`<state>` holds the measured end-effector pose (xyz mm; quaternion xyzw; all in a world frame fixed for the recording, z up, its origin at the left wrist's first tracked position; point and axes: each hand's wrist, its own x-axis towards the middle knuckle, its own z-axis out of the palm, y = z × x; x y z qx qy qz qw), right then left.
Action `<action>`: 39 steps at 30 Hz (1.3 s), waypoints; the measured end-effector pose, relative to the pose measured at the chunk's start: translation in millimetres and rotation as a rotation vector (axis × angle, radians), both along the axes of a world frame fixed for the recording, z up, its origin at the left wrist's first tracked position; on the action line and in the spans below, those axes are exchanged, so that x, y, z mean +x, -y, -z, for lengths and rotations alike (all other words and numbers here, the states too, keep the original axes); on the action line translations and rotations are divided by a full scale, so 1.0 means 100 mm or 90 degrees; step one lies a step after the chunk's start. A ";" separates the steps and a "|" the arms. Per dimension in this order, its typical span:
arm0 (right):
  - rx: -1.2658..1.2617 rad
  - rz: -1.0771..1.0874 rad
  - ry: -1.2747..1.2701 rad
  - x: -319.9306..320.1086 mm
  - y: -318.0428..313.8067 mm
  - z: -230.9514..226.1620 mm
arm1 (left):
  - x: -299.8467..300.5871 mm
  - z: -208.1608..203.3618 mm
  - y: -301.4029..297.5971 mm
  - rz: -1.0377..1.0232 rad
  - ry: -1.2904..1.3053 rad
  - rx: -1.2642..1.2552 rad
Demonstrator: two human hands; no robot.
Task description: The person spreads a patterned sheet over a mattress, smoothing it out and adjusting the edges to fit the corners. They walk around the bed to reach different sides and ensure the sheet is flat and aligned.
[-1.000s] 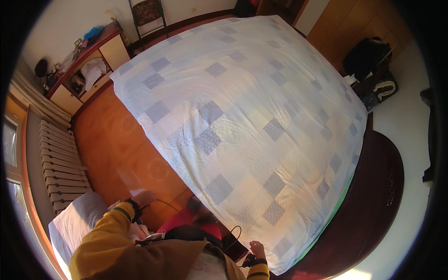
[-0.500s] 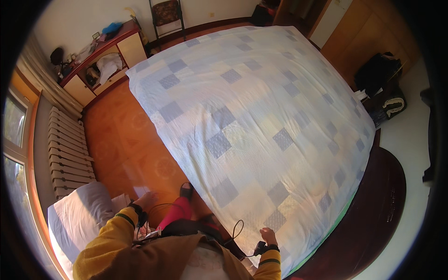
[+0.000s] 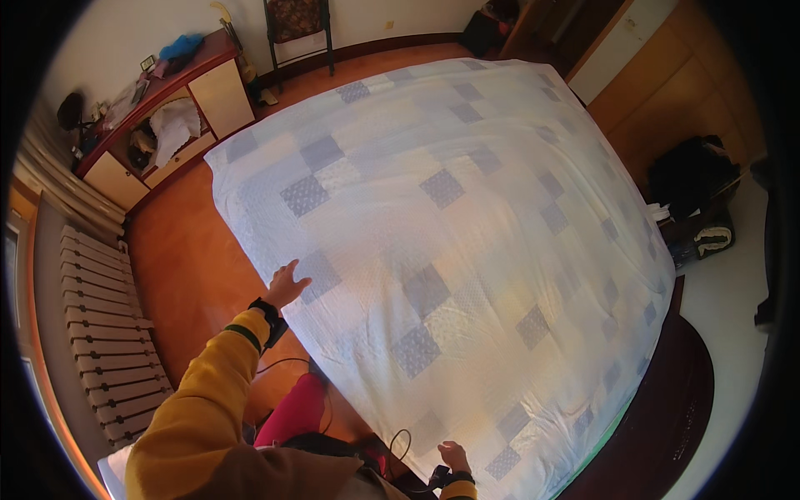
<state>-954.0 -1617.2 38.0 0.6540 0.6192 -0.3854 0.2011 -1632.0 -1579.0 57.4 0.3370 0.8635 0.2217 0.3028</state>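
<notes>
A pale blue bed cover (image 3: 375, 250) with darker blue squares is spread across a wide bed, with creases running over its surface. My left hand (image 3: 286, 286) is open, its fingers apart, at the left edge of the cover; whether the fingertips touch the cloth I cannot tell. Over the near part of the cover, my right hand (image 3: 452, 455) is closed with its fingers curled. Nothing shows in it, and the cloth beside it is not drawn up. Both wrists carry black straps with small devices, and a thin black cable (image 3: 402, 442) loops beside my right hand.
A white radiator (image 3: 108, 333) stands along the left wall by the window. Beyond it is a low cabinet (image 3: 221, 96) with things on top, and a folding chair (image 3: 296, 25) at the back. The dark headboard (image 3: 658, 417) borders the bed's right side. Dark bags (image 3: 692, 175) sit past it.
My left hand has swung forward from beside the pillow-like bundle to the bed's left edge. My view has shifted, and that bundle has mostly left the picture. My right hand remains curled over the cover.
</notes>
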 end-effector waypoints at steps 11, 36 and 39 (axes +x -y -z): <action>0.109 -0.033 -0.120 -1.24 -1.05 -0.45 | -0.05 0.50 -2.20 0.011 -0.232 0.048; 0.462 -0.481 -0.230 -5.64 -6.06 -0.09 | -0.94 1.29 -2.87 0.090 -0.292 0.176; 0.530 -0.577 -0.283 -6.82 -6.50 -0.13 | -0.99 1.27 -2.89 0.094 -0.269 0.179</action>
